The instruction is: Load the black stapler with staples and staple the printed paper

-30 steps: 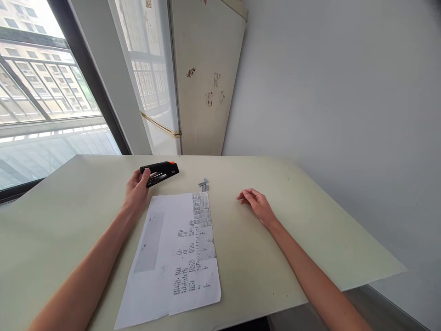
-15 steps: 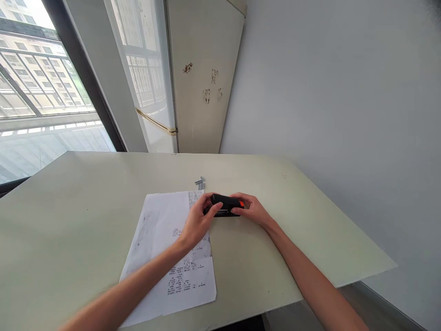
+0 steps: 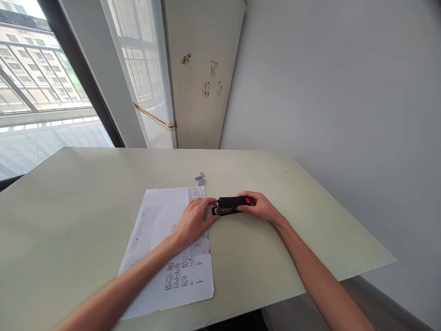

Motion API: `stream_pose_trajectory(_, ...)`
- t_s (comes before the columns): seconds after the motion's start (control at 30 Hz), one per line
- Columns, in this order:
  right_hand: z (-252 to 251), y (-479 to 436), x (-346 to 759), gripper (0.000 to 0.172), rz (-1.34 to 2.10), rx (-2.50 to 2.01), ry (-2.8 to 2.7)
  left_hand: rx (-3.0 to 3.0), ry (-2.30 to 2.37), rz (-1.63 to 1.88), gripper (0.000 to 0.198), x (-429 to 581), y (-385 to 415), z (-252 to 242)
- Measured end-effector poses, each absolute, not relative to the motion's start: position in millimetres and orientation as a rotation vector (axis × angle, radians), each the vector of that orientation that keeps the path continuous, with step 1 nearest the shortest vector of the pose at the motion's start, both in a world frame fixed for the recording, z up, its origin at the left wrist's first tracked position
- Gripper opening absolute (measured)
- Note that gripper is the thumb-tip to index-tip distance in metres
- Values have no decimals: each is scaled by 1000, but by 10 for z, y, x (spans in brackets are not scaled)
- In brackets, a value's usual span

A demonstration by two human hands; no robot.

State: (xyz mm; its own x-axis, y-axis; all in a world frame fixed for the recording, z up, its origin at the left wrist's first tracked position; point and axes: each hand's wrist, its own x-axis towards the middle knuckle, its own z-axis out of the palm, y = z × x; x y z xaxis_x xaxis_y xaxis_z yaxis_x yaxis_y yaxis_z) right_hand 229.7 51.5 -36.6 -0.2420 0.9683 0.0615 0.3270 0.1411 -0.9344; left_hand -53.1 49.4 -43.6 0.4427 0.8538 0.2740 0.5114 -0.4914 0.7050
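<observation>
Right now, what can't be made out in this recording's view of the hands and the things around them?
All in the head view:
- Print on the paper: too small to read, partly covered by the left hand and forearm.
- Right end of the black stapler: partly hidden by the right hand.
- Grey strips: too small to count surely.
- Fridge top: cut off by the upper edge.

Stapler (image 3: 233, 202) right of the paper (image 3: 165, 207)

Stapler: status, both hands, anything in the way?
Right hand holding stapler, orange-marked end. Left hand at other end, grip unclear. Gray strips beyond paper, clear of both hands.
</observation>
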Motion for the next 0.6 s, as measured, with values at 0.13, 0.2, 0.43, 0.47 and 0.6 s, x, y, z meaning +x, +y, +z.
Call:
stream_pose_trajectory(0.13, -311, 478, 2358, 34, 1037, -1262, -1663, 2198, 1120, 856, 34, -520, 489, -452)
stream_pose_trajectory(0.2, -300, 473, 2376, 38, 984, -1267, -1641, 2182, 1120, 857, 37, -515, 491, -464)
stream_pose_trajectory(0.43, -412, 505, 2389, 39, 932, -1336, -1666, 2154, 1170, 821, 50, -490, 475, -462)
stream_pose_trajectory(0.47, -429, 512, 2391, 40, 933, -1342, -1667, 2169, 1172, 825, 50, -484, 471, -449)
stream_pose_trajectory(0.6, -463, 526, 2413, 44, 922, -1373, -1687, 2232, 1199, 826, 49, -471, 462, -399)
